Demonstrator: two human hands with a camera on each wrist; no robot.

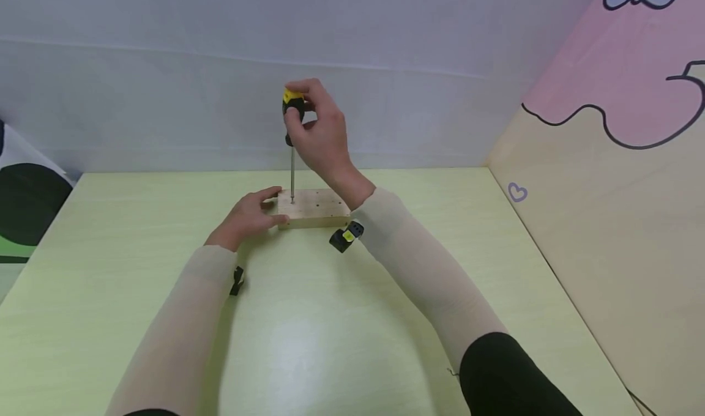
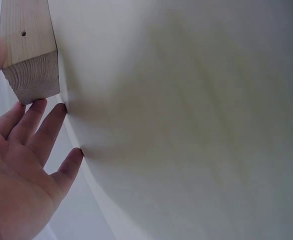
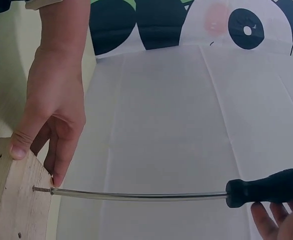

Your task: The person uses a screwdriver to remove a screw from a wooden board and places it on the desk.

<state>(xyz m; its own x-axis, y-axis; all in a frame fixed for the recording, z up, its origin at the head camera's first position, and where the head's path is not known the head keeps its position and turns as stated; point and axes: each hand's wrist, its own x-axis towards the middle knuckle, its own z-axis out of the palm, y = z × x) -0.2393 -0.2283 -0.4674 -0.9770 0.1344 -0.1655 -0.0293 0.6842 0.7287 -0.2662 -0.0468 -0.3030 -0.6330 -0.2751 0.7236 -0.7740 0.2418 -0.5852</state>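
Note:
A pale wooden block (image 1: 315, 222) with several small holes in its top lies near the table's back edge. My left hand (image 1: 249, 216) pinches its left end, thumb on the front side and fingers at the back. With my right hand (image 1: 324, 133) I grip the yellow-and-black handle of a screwdriver (image 3: 266, 189) above the block. Its long metal shaft points straight down. In the right wrist view the tip meets the head of a screw (image 3: 42, 189), which stands partly out of the block, its thread showing. The block's end grain faces the left wrist view.
The light table (image 1: 165, 214) ends at a pale cloth wall (image 1: 193, 110) close behind the block. A panel with a pink print (image 1: 606, 85) rises along the right side. Each wrist wears a small black camera (image 1: 346, 236).

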